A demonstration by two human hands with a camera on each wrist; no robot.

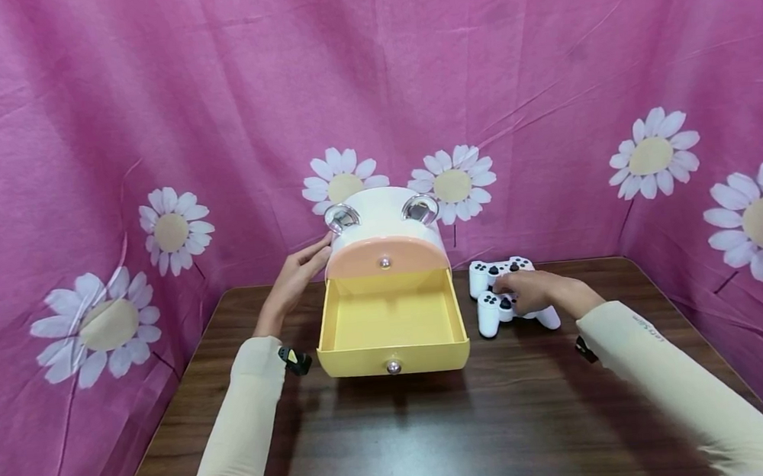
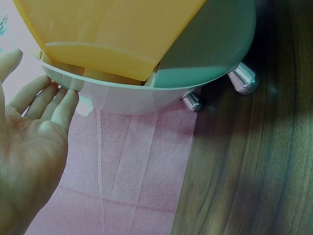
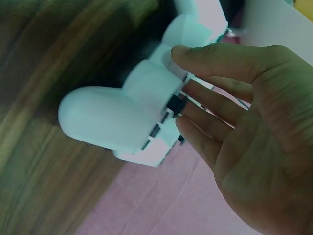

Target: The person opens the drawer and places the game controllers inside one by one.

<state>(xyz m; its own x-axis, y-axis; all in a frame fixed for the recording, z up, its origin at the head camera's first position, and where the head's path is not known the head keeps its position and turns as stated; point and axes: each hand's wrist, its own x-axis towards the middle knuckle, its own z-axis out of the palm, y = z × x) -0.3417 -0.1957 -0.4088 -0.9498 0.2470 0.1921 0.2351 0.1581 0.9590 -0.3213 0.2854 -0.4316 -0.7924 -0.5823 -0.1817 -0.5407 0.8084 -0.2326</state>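
A small white drawer cabinet (image 1: 379, 215) with two chrome-ringed eyes on top stands towards the back of the table. Its peach upper drawer (image 1: 356, 259) is closed, while the yellow drawer (image 1: 394, 359) below is pulled out with nothing in it. With fairly straight fingers, my left hand (image 1: 297, 277) touches the cabinet's left side. To the right lie two white game controllers, one behind (image 1: 478, 281) and one in front (image 1: 489, 321). My right hand (image 1: 531, 290) holds the front controller (image 3: 107, 117) between thumb and fingertips near its middle.
Under the yellow drawer a green lower drawer (image 2: 210, 44) and short metal feet (image 2: 243, 78) show in the left wrist view. A dark wooden table (image 1: 401, 443) bears everything. Pink cloth (image 1: 366, 78) with printed daisies hangs close behind and at both sides.
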